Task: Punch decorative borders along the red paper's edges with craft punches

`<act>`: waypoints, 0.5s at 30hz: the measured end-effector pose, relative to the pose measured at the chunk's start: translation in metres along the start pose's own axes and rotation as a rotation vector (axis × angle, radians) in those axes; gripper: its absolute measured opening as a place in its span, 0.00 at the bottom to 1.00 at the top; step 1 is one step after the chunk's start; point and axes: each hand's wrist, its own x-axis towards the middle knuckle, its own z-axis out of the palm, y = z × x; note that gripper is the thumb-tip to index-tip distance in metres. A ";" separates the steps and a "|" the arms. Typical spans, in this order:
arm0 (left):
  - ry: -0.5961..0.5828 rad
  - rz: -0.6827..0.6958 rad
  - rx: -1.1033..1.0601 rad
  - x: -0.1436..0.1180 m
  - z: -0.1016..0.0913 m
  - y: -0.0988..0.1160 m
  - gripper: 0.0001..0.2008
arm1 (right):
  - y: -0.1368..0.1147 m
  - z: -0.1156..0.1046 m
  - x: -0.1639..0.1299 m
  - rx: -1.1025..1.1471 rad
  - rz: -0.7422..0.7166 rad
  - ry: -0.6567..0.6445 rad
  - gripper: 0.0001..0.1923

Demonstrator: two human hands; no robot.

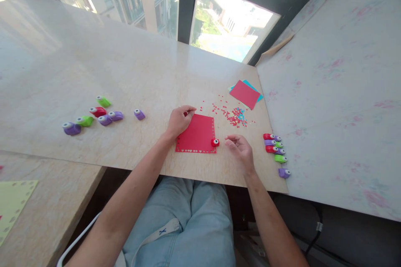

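Note:
A red paper square point(197, 134) with small shapes punched along its edges lies on the marble table point(125, 71) in front of me. My left hand point(179, 119) rests on its top left corner, fingers curled on the paper. A small red punch point(214, 142) sits on the sheet's lower right edge. My right hand point(239, 147) hovers just right of that punch, fingers loosely apart, holding nothing.
Several purple, green and red punches point(94, 117) lie at the left, several more point(275, 150) at the right table edge. Red and blue confetti point(233, 116) is scattered beyond the sheet. Red and blue papers point(246, 93) lie further back. A yellow-green punched sheet point(12, 202) lies lower left.

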 end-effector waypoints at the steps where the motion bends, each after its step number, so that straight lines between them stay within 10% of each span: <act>1: -0.002 0.002 0.000 0.000 0.000 0.000 0.10 | -0.005 -0.002 0.003 0.001 0.063 -0.046 0.17; 8: -0.009 0.005 -0.029 0.001 0.001 0.000 0.10 | -0.030 -0.010 0.026 -0.090 0.335 -0.494 0.21; 15: -0.020 0.008 -0.042 0.001 0.000 -0.001 0.11 | -0.029 -0.001 0.036 -0.219 0.360 -0.504 0.23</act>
